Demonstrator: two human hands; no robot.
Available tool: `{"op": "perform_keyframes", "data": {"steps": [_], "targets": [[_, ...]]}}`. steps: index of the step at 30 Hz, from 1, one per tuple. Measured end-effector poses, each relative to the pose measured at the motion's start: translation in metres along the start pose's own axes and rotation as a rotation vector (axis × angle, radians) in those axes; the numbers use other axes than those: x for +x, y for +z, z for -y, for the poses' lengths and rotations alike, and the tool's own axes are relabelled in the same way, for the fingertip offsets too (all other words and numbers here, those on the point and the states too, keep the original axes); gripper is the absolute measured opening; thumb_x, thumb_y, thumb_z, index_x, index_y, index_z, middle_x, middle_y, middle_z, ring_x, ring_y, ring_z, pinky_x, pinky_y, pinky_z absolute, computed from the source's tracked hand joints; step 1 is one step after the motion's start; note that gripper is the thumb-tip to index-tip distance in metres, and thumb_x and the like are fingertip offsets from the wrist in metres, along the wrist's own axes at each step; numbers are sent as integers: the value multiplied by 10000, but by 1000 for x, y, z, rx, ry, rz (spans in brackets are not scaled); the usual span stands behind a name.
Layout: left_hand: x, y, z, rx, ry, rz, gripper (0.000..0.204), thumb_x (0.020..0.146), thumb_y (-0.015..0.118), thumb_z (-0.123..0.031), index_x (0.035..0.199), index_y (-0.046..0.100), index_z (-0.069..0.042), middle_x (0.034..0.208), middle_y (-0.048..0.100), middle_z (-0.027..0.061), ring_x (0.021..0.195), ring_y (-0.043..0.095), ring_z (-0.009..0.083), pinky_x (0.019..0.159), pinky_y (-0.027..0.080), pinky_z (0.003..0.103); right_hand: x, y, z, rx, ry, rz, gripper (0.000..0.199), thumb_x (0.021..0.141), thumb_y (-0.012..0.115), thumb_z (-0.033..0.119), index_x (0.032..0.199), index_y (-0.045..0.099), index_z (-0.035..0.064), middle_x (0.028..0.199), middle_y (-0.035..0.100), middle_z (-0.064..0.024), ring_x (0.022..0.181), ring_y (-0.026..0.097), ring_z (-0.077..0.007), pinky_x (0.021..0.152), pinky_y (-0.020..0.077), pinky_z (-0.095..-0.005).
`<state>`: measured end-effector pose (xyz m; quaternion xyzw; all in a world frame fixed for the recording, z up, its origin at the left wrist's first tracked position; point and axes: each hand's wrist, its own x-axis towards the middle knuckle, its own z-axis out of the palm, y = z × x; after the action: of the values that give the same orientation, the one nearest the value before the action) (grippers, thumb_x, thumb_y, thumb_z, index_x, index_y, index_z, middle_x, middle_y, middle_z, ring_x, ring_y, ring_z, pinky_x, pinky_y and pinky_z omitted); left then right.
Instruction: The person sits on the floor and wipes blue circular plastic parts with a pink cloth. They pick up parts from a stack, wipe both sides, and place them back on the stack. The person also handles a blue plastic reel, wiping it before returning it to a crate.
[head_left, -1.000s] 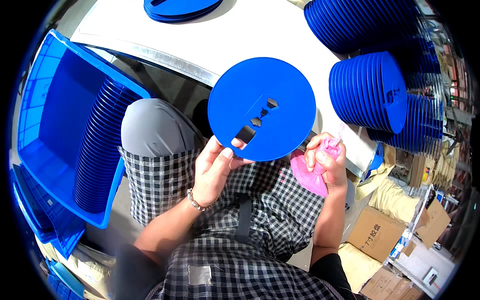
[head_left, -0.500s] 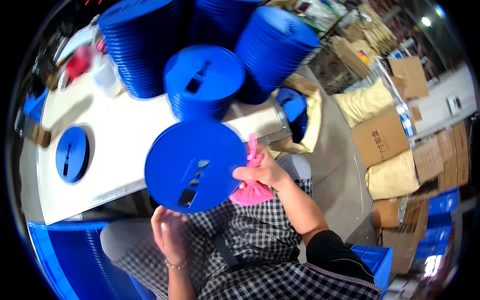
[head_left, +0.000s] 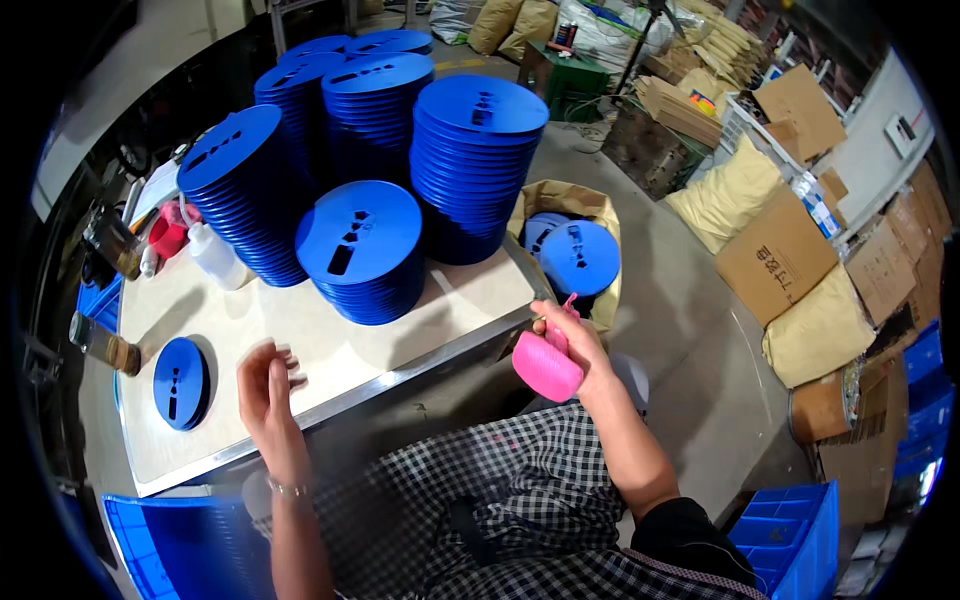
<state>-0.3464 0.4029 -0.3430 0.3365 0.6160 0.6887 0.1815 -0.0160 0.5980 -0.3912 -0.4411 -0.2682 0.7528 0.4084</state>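
My right hand [head_left: 575, 335] is closed on a pink cloth bundle [head_left: 548, 368] with a knotted top; it hangs over my lap beside the table's front edge. My left hand [head_left: 268, 390] is raised at the table's front edge, fingers loosely bent and slightly blurred, with nothing in it. Left of it, a flat blue slotted disc [head_left: 178, 383] lies on the table. Beyond my hands stands a short stack of blue slotted discs [head_left: 360, 240]. A yellowish bag [head_left: 608, 215] just past my right hand holds more blue discs [head_left: 580, 258].
Taller stacks of blue discs [head_left: 480, 170] fill the back of the white table [head_left: 240, 330]. At its left are a white bottle [head_left: 215, 258] and a glass jar [head_left: 105, 345]. Blue crates [head_left: 790, 535] flank my legs. Cardboard boxes [head_left: 775, 250] and sacks stand at the right.
The blue disc held in my right hand with the pink bundle is out of that hand. My left hand has moved up and left to the table edge. The view has shifted.
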Motion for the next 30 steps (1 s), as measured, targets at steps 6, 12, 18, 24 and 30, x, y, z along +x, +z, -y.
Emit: {"op": "perform_keyframes", "data": {"steps": [6,12,18,24,30], "targets": [[86,26,9,178,-52,-74,518,930,723,-377,1239,555,3,1071,625,91,937,594,147,783,502,275,-21,51,11,-211,-226,279,246,964,664,199,1113,625,7,795,629,-53,655,617,-130,596,501,-265],[114,58,36,286,-147,-1,709,817,757,-606,1115,562,6,936,636,78,768,602,111,596,491,234,1,136,41,-531,-330,356,616,926,723,226,1393,476,-90,877,639,-84,622,619,-132,613,498,-264],[101,65,30,26,-189,-34,344,873,794,-246,1002,587,-3,783,645,32,645,584,75,583,487,215,19,147,17,-548,-341,459,602,934,697,166,1423,452,-88,892,651,-84,634,622,-120,621,517,-262],[72,51,-2,-305,-103,45,199,964,684,-153,1065,579,-17,847,660,37,682,601,79,600,503,223,-2,141,5,-442,-547,496,334,942,683,149,1194,579,-45,878,644,-74,646,631,-123,641,509,-264],[50,48,-8,-580,-47,133,227,1006,631,-192,1136,530,-37,898,682,60,877,678,130,769,514,278,-11,136,1,-437,-712,571,159,943,686,106,973,566,7,831,631,-67,656,626,-121,626,496,-253]]}}
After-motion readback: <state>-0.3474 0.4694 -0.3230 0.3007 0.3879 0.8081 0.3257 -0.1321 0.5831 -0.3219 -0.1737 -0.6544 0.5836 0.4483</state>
